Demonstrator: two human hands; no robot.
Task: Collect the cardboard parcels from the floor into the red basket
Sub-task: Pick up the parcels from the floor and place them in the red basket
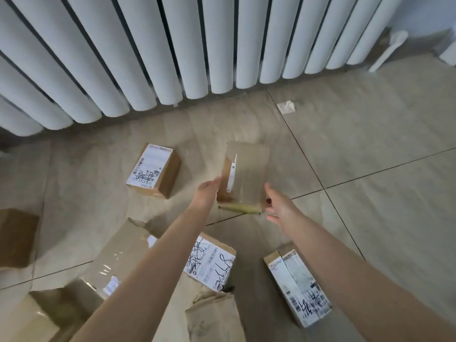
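Cardboard parcel (243, 174), head view: on end between both hands, short of radiator (148, 58) | judged stiff, light, glossy tape slippery; best clamped on opposite side faces | left hand (206, 192) flat against left face, fingers straight | right hand (276, 206) spread beside lower right corner, contact unclear

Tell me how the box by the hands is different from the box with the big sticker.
The tall box is upright; the sticker box lies flat. The tall box shows only a thin white label strip; the sticker box has a big scribbled label on top. The left hand touches the tall box; nothing touches the sticker box. Both are brown cardboard.
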